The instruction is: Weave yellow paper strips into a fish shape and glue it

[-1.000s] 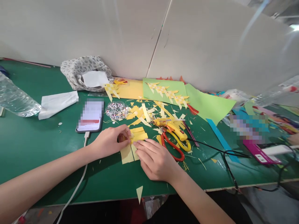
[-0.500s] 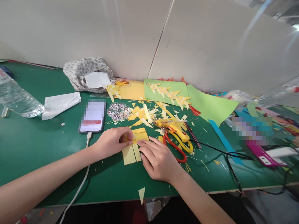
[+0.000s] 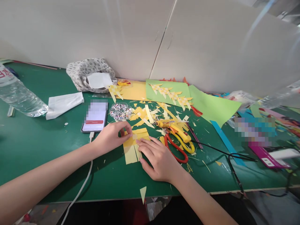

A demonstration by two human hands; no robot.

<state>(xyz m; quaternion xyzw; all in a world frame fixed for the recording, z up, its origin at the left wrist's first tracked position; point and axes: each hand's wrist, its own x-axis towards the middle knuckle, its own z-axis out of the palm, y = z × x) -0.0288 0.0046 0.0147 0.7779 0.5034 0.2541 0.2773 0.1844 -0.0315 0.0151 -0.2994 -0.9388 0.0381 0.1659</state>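
Note:
Yellow and pale yellow paper strips (image 3: 130,153), laid crosswise over one another, lie on the green table in front of me. My left hand (image 3: 114,136) is at their upper left, thumb and forefinger pinched together at the paper; what is between the tips is too small to make out. My right hand (image 3: 158,158) rests at their right side, fingers extended and fingertips on the strips. Red-handled scissors (image 3: 177,150) and a yellow glue gun (image 3: 179,132) lie just beyond my right hand.
A phone (image 3: 95,117) with a white cable, a clear bead case (image 3: 120,111) and yellow scraps (image 3: 142,114) lie around. Farther back are a cloth pouch (image 3: 90,67), green paper (image 3: 208,104) and woven yellow fish shapes (image 3: 171,93). A water bottle (image 3: 21,93) lies left.
The view has shifted slightly. My left hand's fingertips have moved a little up and left over the strips, uncovering more yellow paper. My right hand stays on the strips.

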